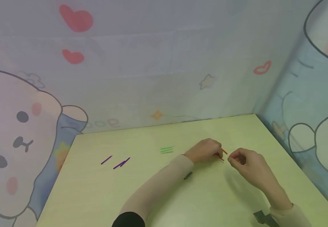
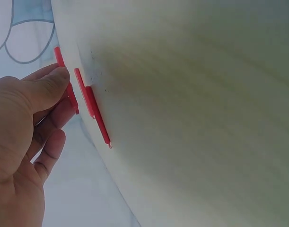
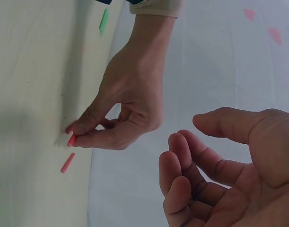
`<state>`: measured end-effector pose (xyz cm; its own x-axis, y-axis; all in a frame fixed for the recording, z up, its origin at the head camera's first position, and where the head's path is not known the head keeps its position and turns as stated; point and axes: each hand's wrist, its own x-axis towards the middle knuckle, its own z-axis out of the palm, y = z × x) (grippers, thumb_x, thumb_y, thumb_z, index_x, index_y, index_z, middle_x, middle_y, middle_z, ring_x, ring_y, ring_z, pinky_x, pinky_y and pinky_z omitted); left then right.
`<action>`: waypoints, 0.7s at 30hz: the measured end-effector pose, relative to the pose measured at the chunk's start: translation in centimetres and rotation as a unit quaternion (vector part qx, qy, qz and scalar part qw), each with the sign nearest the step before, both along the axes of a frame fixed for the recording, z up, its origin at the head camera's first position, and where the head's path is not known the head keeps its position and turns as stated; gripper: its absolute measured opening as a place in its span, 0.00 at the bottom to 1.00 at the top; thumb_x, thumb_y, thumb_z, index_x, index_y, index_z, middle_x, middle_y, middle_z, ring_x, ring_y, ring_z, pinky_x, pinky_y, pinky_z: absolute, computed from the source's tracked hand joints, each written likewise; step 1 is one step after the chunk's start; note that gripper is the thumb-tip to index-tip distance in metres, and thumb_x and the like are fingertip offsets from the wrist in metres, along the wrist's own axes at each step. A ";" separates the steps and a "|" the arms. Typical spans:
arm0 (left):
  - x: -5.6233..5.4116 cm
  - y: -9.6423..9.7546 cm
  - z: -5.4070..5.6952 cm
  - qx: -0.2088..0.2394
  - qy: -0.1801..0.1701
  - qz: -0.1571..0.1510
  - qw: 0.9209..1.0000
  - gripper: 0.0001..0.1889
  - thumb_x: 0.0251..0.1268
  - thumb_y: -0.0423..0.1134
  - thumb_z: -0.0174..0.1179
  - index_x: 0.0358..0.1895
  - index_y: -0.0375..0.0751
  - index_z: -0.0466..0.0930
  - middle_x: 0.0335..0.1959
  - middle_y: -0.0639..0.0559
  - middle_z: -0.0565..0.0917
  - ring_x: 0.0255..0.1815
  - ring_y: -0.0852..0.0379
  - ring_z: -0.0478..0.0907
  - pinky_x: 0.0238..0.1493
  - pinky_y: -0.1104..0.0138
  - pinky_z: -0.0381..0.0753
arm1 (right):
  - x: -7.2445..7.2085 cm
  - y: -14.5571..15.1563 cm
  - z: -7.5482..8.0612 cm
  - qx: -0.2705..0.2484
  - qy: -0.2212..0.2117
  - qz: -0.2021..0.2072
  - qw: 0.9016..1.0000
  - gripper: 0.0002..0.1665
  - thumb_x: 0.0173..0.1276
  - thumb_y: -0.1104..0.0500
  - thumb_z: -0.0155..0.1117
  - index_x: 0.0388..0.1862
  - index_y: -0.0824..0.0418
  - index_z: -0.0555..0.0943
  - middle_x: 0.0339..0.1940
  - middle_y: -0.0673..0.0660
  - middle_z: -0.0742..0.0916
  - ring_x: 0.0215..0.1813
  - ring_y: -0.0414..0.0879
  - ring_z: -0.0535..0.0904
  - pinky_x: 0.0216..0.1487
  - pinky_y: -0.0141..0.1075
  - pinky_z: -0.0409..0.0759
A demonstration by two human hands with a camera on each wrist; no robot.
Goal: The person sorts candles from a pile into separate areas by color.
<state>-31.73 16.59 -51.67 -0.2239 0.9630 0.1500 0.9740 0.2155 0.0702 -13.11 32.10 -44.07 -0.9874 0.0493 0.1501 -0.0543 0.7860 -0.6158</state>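
My left hand (image 1: 205, 150) pinches a thin red candle (image 2: 58, 55) between thumb and fingers at the right of the table. Close beside that grip, two more red candles (image 2: 99, 118) lie side by side on the tabletop, slightly staggered, small wick-like tips showing at their lower ends. In the head view the left fingers partly cover the red candles. My right hand (image 1: 250, 165) hovers just right of them, its fingers loosely bent. In the right wrist view its thumb stands apart from the fingertips, with nothing between them.
Three green candles (image 1: 166, 150) lie in a row left of my left hand. Three purple candles (image 1: 119, 164) lie farther left, two of them overlapping. The pale yellow table (image 1: 76, 195) meets a cartoon-printed cloth (image 1: 141, 88) at its back edge.
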 end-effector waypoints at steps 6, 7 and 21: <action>0.0 0.4 -0.2 0.003 -0.004 0.005 1.000 0.05 0.74 0.48 0.76 0.43 0.57 0.99 0.33 0.62 0.86 0.37 0.68 0.82 0.44 0.79 0.76 | 0.1 0.1 0.2 -0.006 0.000 0.000 1.000 0.06 0.82 0.54 0.70 0.45 0.54 0.89 0.34 0.46 0.89 0.38 0.43 0.82 0.38 0.36 0.79; 0.0 0.4 -0.3 0.001 -0.004 0.005 1.000 0.05 0.74 0.49 0.76 0.44 0.57 0.99 0.34 0.62 0.86 0.38 0.68 0.82 0.44 0.79 0.76 | 0.1 0.1 0.2 -0.006 0.000 0.001 1.000 0.06 0.82 0.54 0.70 0.45 0.54 0.89 0.34 0.46 0.89 0.38 0.43 0.82 0.38 0.36 0.79; 0.2 0.7 -0.2 -0.014 0.002 0.006 1.000 0.06 0.73 0.45 0.76 0.48 0.53 0.97 0.41 0.62 0.90 0.43 0.68 0.86 0.52 0.78 0.80 | -0.3 0.5 -0.1 -0.001 0.017 0.006 1.000 0.06 0.82 0.56 0.71 0.44 0.55 0.90 0.34 0.46 0.89 0.37 0.42 0.83 0.36 0.36 0.79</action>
